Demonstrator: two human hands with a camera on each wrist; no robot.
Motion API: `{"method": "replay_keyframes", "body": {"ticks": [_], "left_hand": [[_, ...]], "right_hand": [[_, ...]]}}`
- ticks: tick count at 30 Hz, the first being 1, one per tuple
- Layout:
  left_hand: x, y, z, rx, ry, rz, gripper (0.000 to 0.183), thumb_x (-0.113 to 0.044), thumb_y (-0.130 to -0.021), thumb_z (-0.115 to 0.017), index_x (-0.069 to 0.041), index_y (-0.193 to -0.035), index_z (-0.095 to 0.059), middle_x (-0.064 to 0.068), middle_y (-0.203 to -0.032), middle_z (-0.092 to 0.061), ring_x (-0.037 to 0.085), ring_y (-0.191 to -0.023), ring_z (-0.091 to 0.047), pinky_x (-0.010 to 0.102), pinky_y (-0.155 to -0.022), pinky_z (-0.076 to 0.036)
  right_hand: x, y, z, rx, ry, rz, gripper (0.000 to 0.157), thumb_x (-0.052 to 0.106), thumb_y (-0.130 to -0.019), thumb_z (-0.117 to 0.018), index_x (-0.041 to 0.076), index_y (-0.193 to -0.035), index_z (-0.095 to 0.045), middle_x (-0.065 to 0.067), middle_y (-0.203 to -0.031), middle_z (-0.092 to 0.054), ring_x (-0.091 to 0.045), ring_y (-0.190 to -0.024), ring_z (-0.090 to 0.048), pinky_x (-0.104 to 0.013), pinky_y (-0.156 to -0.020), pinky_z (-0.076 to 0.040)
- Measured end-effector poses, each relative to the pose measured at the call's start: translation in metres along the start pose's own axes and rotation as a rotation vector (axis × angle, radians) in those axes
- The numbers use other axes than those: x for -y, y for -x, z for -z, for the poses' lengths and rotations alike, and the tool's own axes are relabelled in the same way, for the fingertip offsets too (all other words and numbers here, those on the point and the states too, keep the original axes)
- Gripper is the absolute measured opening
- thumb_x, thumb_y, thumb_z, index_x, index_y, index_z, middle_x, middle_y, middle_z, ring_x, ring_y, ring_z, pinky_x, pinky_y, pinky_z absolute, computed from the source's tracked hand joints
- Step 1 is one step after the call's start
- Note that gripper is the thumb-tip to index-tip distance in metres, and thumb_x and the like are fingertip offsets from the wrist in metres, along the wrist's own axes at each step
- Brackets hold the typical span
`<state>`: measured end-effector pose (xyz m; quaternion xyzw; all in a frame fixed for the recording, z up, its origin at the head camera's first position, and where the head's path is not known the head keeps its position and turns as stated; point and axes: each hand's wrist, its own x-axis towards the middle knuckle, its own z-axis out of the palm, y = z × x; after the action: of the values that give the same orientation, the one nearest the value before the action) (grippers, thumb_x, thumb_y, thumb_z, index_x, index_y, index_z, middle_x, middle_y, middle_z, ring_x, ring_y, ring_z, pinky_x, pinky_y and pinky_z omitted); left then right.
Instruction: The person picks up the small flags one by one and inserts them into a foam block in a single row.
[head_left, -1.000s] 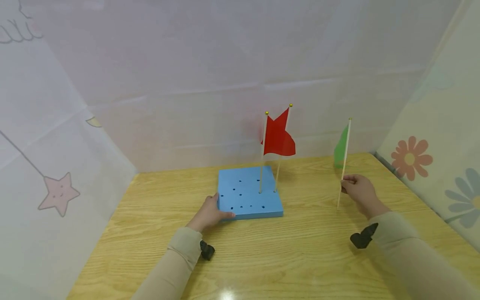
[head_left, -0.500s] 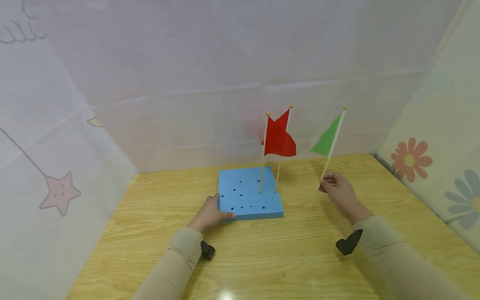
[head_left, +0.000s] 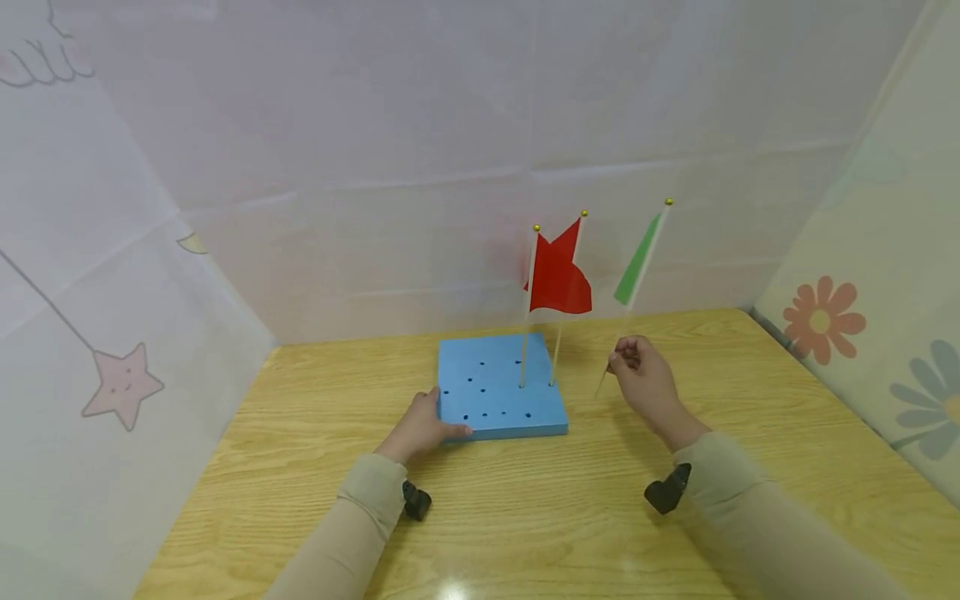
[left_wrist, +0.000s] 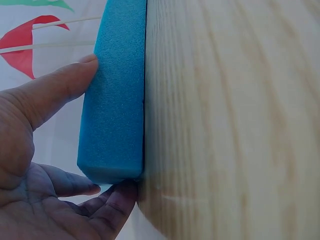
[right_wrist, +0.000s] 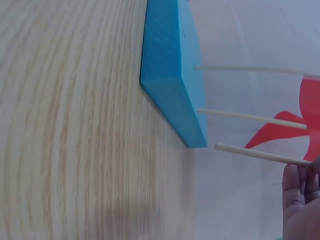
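Note:
My left hand (head_left: 422, 427) holds the near left corner of a blue foam board (head_left: 498, 350) with holes in its top. In the left wrist view the thumb (left_wrist: 60, 90) presses the board's upper edge, while the fingers touch its end. Two red flags on thin wooden sticks, a front one (head_left: 551, 292) and a back one (head_left: 567, 237), stand in holes on the board's right side. Right of the board, my right hand (head_left: 645, 379) pinches the stick of a green flag (head_left: 636, 267), tilted to the right. Its lower stick end (right_wrist: 240, 150) is apart from the board in the right wrist view.
The board lies on a wood-grain table (head_left: 525, 517). A pale cloth (head_left: 375, 167) hangs behind the table, with more printed cloth at both sides. A small black wrist camera (head_left: 667, 490) sits at the right cuff, another (head_left: 416, 501) at the left.
My right hand has carried the green flag leftward towards the board, and the flag has tilted to the right. The left hand, board and red flags have stayed in place.

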<state>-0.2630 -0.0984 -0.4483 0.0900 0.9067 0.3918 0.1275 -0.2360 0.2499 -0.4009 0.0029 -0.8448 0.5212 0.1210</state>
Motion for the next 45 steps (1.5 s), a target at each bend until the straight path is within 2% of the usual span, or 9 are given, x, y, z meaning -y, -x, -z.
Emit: {"method": "replay_keyframes", "body": {"ticks": [4,8,14,28,31,38,45], "left_hand": [[-0.001,0.000,0.000,-0.002,0.000,0.000,0.107,-0.032,-0.087,-0.086,0.013,-0.158,-0.021,0.039,-0.156,-0.027,0.050,-0.143,-0.036,0.059,-0.115,-0.034],[-0.001,0.001,0.000,-0.003,0.000,0.001,0.106,-0.032,-0.087,-0.086,0.013,-0.158,-0.021,0.039,-0.156,-0.028,0.050,-0.142,-0.037,0.058,-0.114,-0.035],[-0.001,0.002,0.000,-0.003,0.001,0.007,0.106,-0.032,-0.087,-0.086,0.013,-0.158,-0.021,0.039,-0.157,-0.027,0.050,-0.143,-0.036,0.059,-0.114,-0.035],[-0.003,0.002,0.001,-0.008,0.010,0.018,0.107,-0.033,-0.087,-0.086,0.011,-0.159,-0.021,0.038,-0.158,-0.027,0.049,-0.144,-0.034,0.057,-0.116,-0.033],[-0.004,0.002,0.001,-0.008,0.015,0.012,0.107,-0.032,-0.087,-0.086,0.012,-0.159,-0.021,0.037,-0.158,-0.027,0.048,-0.144,-0.035,0.057,-0.116,-0.033],[-0.006,0.001,0.001,-0.008,0.003,0.002,0.105,-0.032,-0.088,-0.086,0.012,-0.158,-0.021,0.037,-0.157,-0.028,0.048,-0.143,-0.036,0.057,-0.115,-0.034],[-0.004,0.003,0.001,-0.008,0.013,0.007,0.105,-0.031,-0.088,-0.086,0.012,-0.159,-0.021,0.037,-0.156,-0.030,0.048,-0.142,-0.038,0.057,-0.115,-0.035]], "right_hand": [[0.008,0.000,-0.008,-0.007,0.023,0.030,0.023,0.007,-0.109,-0.049,-0.011,-0.123,-0.049,-0.023,-0.114,-0.059,-0.038,-0.109,-0.062,-0.019,-0.086,-0.054],[0.016,-0.001,-0.016,-0.009,0.036,0.040,0.021,0.007,-0.108,-0.050,-0.009,-0.122,-0.050,-0.023,-0.113,-0.060,-0.038,-0.108,-0.063,-0.015,-0.082,-0.050],[0.026,-0.001,-0.029,0.000,0.050,0.074,0.018,0.005,-0.107,-0.052,-0.008,-0.120,-0.051,-0.022,-0.110,-0.061,-0.036,-0.105,-0.062,-0.017,-0.081,-0.048],[0.038,-0.003,-0.058,0.034,-0.010,0.153,0.017,0.001,-0.106,-0.053,-0.010,-0.118,-0.054,-0.024,-0.110,-0.062,-0.037,-0.102,-0.062,-0.017,-0.081,-0.048],[0.039,-0.003,-0.063,0.040,-0.017,0.166,0.016,0.001,-0.106,-0.054,-0.010,-0.117,-0.054,-0.024,-0.111,-0.062,-0.037,-0.102,-0.063,-0.022,-0.083,-0.051],[0.042,-0.006,-0.076,0.057,0.009,0.217,0.015,-0.002,-0.104,-0.057,-0.010,-0.116,-0.055,-0.024,-0.110,-0.063,-0.038,-0.103,-0.064,-0.046,-0.093,-0.055],[0.047,-0.006,-0.092,0.075,-0.001,0.221,0.016,-0.002,-0.103,-0.060,-0.010,-0.117,-0.057,-0.023,-0.111,-0.065,-0.037,-0.104,-0.063,-0.047,-0.092,-0.055]]}}
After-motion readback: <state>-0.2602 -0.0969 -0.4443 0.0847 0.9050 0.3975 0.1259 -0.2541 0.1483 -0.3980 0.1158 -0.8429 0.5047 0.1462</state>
